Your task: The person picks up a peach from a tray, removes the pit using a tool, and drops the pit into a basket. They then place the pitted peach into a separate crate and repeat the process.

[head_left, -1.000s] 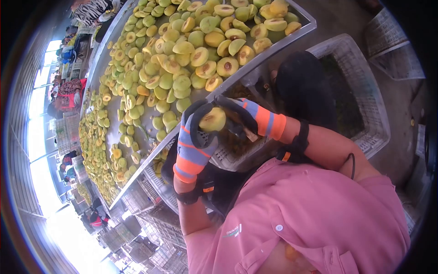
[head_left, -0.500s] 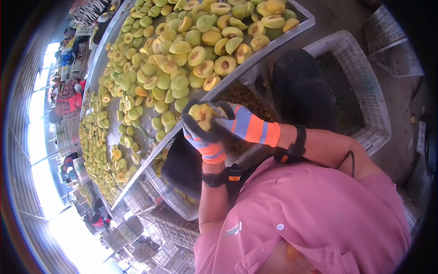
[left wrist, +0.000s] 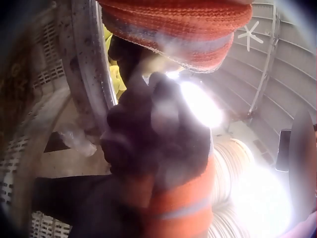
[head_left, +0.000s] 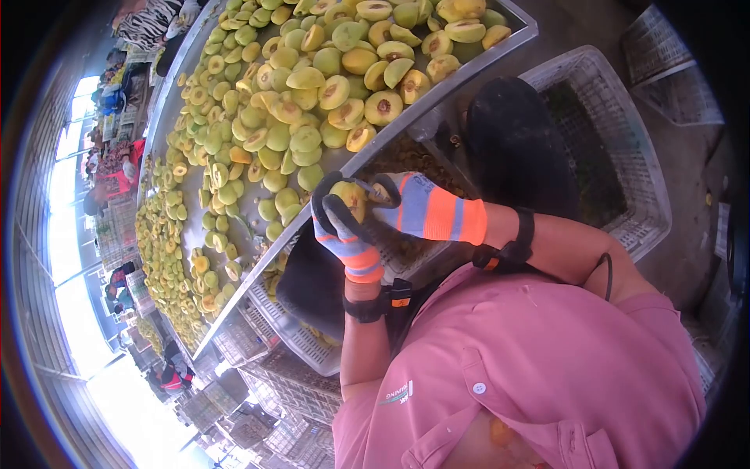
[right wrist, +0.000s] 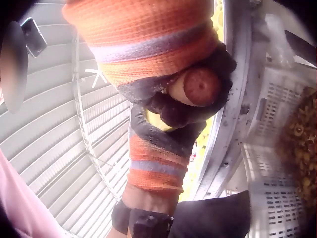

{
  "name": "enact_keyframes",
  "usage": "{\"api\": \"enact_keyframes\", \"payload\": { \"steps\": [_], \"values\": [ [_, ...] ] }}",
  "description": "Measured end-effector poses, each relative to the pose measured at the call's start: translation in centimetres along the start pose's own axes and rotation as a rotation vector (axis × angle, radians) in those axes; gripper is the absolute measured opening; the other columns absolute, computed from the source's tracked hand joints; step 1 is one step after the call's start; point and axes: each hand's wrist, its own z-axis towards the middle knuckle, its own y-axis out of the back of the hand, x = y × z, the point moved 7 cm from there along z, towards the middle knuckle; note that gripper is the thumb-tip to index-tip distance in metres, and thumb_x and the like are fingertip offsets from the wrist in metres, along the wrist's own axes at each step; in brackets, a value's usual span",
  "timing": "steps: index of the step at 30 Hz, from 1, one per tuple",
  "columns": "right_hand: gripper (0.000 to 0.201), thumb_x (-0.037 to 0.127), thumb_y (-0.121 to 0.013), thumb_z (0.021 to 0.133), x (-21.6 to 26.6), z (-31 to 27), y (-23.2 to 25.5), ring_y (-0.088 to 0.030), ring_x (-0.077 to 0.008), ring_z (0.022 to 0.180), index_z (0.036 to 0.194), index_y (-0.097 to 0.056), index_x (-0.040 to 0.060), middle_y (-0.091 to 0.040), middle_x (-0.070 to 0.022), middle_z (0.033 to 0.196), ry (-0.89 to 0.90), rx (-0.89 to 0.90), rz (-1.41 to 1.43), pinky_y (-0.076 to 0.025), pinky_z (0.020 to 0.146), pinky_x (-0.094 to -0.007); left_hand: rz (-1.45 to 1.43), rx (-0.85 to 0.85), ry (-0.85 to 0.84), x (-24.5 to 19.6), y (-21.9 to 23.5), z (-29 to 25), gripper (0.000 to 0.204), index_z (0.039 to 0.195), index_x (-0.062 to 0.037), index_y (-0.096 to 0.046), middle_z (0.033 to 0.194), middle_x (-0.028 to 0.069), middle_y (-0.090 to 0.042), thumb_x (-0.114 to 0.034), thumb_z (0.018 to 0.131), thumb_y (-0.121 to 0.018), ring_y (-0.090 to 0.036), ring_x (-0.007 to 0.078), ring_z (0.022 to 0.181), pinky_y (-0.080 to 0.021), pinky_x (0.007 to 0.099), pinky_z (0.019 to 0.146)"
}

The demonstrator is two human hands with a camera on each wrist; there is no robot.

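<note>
In the head view my left hand point(head_left: 348, 244), in a striped glove with dark fingers, grips a yellow-green peach half point(head_left: 347, 197), its cut face turned toward my right hand point(head_left: 428, 207). That gloved right hand is close against the fruit, gripping a tool whose round wooden handle end point(right wrist: 202, 87) pokes out of the fist in the right wrist view. A bit of grey metal shows between the hands; the rest of the tool is hidden. Part of the peach half also shows pale yellow between the gloves in the right wrist view. Dark gloved fingers point(left wrist: 153, 129) fill the left wrist view.
A metal-edged table point(head_left: 461, 87) covered with peach halves point(head_left: 305, 141) runs alongside the hands. Below them a white crate point(right wrist: 277, 94) holds brown pits point(right wrist: 303, 141). Another crate point(head_left: 642, 184) stands to the right of my knee point(head_left: 516, 148). Other people work at far left.
From a second ago, my left hand has shifted right and the peach half has turned. My right hand has moved down and closer to the fruit; over the last half second both stay nearly in place.
</note>
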Motion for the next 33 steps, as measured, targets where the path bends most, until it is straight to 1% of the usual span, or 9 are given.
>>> {"api": "enact_keyframes", "payload": {
  "steps": [3,6,9,18,23,24,26,29,33],
  "values": [
    [0.03,0.026,-0.066,0.084,0.2,-0.2,0.0,-0.064,-0.0392,0.085,0.101,-0.065,0.0015,-0.068,-0.021,0.091,-0.054,0.008,-0.006,-0.051,0.076,-0.0405,-0.039,-0.04,0.046,0.5,-0.4,-0.4,0.036,0.109,0.0041,-0.062,0.101,0.0121,-0.065,-0.027,0.101,-0.045,-0.062,0.0203,0.089,-0.052,0.0337,0.081],
    [0.031,0.027,-0.067,0.084,-0.1,0.0,-0.3,-0.063,-0.0413,0.085,0.099,-0.064,0.0004,-0.068,-0.0229,0.091,-0.1,0.026,-0.04,-0.051,0.076,-0.0415,0.192,-0.016,-0.116,-1.1,-1.1,-0.4,0.037,0.109,0.0042,-0.061,0.099,0.0111,-0.064,-0.028,0.102,-0.046,-0.062,0.0189,0.088,-0.052,0.0328,0.08],
    [0.032,0.028,-0.067,0.083,-1.0,0.0,-0.6,-0.062,-0.0429,0.085,0.097,-0.064,-0.0004,-0.067,-0.0247,0.091,-0.12,0.017,-0.048,-0.051,0.075,-0.0425,-0.069,-0.051,0.064,0.4,-1.4,-0.9,0.034,0.109,0.0034,-0.061,0.1,0.0109,-0.064,-0.027,0.103,-0.045,-0.062,0.0181,0.088,-0.052,0.032,0.079],
    [0.028,0.023,-0.063,0.082,-1.6,0.1,-1.1,-0.062,-0.045,0.088,0.097,-0.064,-0.001,-0.066,-0.0267,0.09,-0.104,0.027,-0.158,-0.051,0.076,-0.0452,-0.107,-0.082,0.157,1.6,-1.4,-1.5,0.033,0.113,0.002,-0.058,0.104,0.0097,-0.062,-0.027,0.104,-0.044,-0.062,0.0187,0.091,-0.053,0.0322,0.08],
    [0.032,0.024,-0.064,0.082,0.0,-0.2,-1.0,-0.063,-0.0451,0.09,0.098,-0.064,-0.0035,-0.065,-0.0288,0.091,-0.158,0.077,-0.275,-0.051,0.077,-0.0454,-0.364,-0.18,0.396,2.8,-1.4,-2.1,0.024,0.109,0.0012,-0.06,0.097,0.0057,-0.061,-0.018,0.103,-0.048,-0.057,0.0135,0.085,-0.048,0.0284,0.078],
    [0.032,0.025,-0.065,0.083,-0.9,-0.2,-1.2,-0.064,-0.0399,0.087,0.1,-0.064,-0.0017,-0.067,-0.025,0.09,-0.139,0.077,-0.302,-0.051,0.075,-0.0425,-0.395,-0.176,0.439,3.1,-1.5,-2.2,0.023,0.109,0.0011,-0.061,0.097,0.0052,-0.061,-0.017,0.103,-0.048,-0.057,0.0133,0.085,-0.049,0.028,0.078],
    [0.031,0.027,-0.067,0.086,-3.4,-0.2,-1.7,-0.068,-0.0296,0.08,0.104,-0.066,0.0018,-0.07,-0.0175,0.087,-0.101,0.08,-0.357,-0.051,0.071,-0.0367,-0.169,-0.067,0.297,2.2,-1.3,-1.6,0.021,0.111,0.0015,-0.06,0.098,0.0044,-0.062,-0.013,0.101,-0.051,-0.058,0.0137,0.086,-0.049,0.0279,0.078],
    [0.04,0.029,-0.067,0.083,-3.2,-0.7,-1.1,-0.067,-0.0357,0.079,0.099,-0.062,-0.0067,-0.067,-0.024,0.084,-0.389,0.166,-0.096,-0.052,0.069,-0.0417,0.021,0.15,0.178,-0.2,-1.5,-1.2,0.025,0.116,0.0033,-0.059,0.104,0.0076,-0.063,-0.014,0.099,-0.055,-0.06,0.016,0.088,-0.05,0.0291,0.082],
    [0.044,0.034,-0.068,0.084,-4.0,-0.9,-1.8,-0.064,-0.0278,0.072,0.1,-0.062,-0.0063,-0.066,-0.0193,0.08,-0.448,0.237,0.008,-0.051,0.066,-0.04,0.272,0.295,-0.062,-1.0,-0.9,-0.9,0.024,0.114,0.0026,-0.062,0.103,0.0115,-0.065,-0.003,0.091,-0.057,-0.061,0.019,0.088,-0.05,0.0301,0.082]
  ]
}}
